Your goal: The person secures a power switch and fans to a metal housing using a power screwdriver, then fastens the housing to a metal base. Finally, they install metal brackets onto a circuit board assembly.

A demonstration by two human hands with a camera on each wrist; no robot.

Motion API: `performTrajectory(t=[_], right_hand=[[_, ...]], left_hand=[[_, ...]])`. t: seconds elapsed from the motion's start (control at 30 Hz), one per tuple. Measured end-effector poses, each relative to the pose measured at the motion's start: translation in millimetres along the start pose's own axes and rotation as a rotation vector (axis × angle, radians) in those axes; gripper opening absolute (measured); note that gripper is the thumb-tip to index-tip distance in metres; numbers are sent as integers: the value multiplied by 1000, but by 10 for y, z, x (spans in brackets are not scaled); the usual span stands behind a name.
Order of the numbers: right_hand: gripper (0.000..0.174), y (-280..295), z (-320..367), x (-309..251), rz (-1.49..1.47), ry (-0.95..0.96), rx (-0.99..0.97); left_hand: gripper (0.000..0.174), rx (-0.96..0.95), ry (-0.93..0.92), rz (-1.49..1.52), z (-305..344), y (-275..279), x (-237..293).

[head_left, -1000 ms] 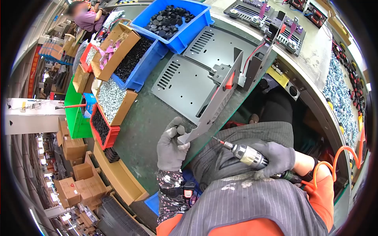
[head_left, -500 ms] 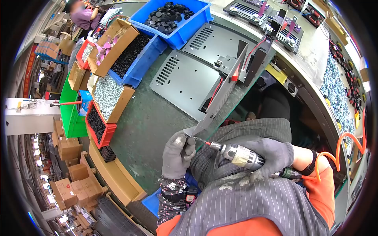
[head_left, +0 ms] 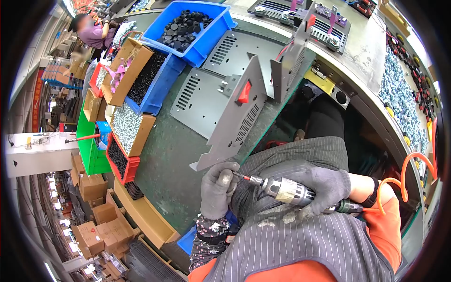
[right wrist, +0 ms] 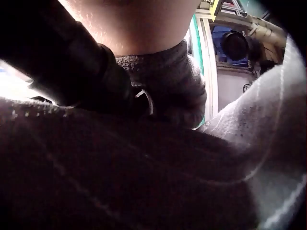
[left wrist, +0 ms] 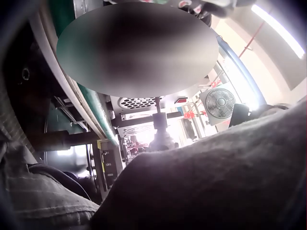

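Observation:
In the head view my right hand (head_left: 322, 185), in a grey glove, grips an electric screwdriver (head_left: 286, 190) whose bit points left. My gloved left hand (head_left: 215, 192) has its fingers curled at the bit's tip, pinching there; any small part between them is hidden. Just above the left fingers stands an upright grey metal panel (head_left: 235, 120) with a red switch (head_left: 244, 92) and a vent grid. It rises beside a flat slotted metal plate (head_left: 199, 101) on the bench. In the left wrist view the screwdriver (left wrist: 160, 129) points up toward a blurred area.
A blue bin (head_left: 206, 35) of black caps stands at the back, beside another blue bin (head_left: 162, 89) of small black parts. Cardboard boxes and a red bin (head_left: 123, 160) hold screws. An orange cord (head_left: 401, 181) trails from the screwdriver. Another person (head_left: 94, 35) is at far left.
The left hand has moved from the panel's lower end to the screwdriver's tip. The screwdriver has shifted left to meet it. The panel now appears turned, with more of its face showing.

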State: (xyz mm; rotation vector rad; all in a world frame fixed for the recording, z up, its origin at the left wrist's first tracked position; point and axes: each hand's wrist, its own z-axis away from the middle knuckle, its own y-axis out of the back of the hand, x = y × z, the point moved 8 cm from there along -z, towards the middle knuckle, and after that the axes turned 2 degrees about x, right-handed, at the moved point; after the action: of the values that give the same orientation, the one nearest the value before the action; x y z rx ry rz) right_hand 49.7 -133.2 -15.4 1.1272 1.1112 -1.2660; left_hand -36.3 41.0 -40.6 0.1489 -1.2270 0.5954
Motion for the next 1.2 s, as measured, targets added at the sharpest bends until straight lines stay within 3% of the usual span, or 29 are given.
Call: performTrajectory(t=[0.13, 0.2, 0.23, 0.27, 0.33, 0.37, 0.4, 0.47, 0.5, 0.57, 0.6, 0.77, 0.83, 0.93, 1.1, 1.17, 1.2], right_hand=[[69, 234, 227, -83, 56, 132, 128], [65, 391, 424, 180, 10, -233, 144], [64, 494, 474, 225, -10, -230, 224], [66, 581, 503, 260, 53, -309, 228], [69, 722, 514, 299, 46, -269, 305], [71, 762, 508, 340, 56, -240, 320], [71, 788, 487, 354, 53, -234, 328], [70, 820, 426, 335, -13, -187, 326], [67, 831, 409, 343, -26, -176, 313], [66, 858, 366, 357, 0, -192, 306], [64, 860, 346, 383, 28, -212, 292], [64, 918, 267, 478, -57, -180, 259], [65, 985, 244, 425, 114, -253, 250], [65, 1032, 223, 343, 74, -296, 204], [61, 991, 277, 334, 114, -181, 231], [61, 928, 328, 418, 85, -189, 230], [62, 892, 355, 496, 70, -248, 220]], left_hand=[[46, -228, -48, -232, -40, -94, 98], [33, 15, 127, -598, -79, 238, 171], [34, 173, 54, -656, -171, 458, 206], [34, 167, 51, -666, -222, 522, 243], [36, 339, 201, -346, -336, 587, 331], [39, 66, -45, -110, -478, 242, 530], [39, 60, -48, -118, -616, 178, 562], [45, -165, -63, -621, -870, -100, 564], [45, -170, -65, -628, -942, -167, 589], [45, -30, 384, 205, -1002, -197, 347], [45, -32, 385, 199, -1040, -219, 355], [41, -130, 203, -147, -1202, -210, 367], [40, -171, 139, -282, -1227, -188, 320], [38, -237, 16, -481, -1284, -177, 301], [34, -285, -253, -843, -1327, -85, 625], [24, -26, -94, -560, -1491, 123, 1009], [20, 104, -163, -571, -1526, 229, 1282]])
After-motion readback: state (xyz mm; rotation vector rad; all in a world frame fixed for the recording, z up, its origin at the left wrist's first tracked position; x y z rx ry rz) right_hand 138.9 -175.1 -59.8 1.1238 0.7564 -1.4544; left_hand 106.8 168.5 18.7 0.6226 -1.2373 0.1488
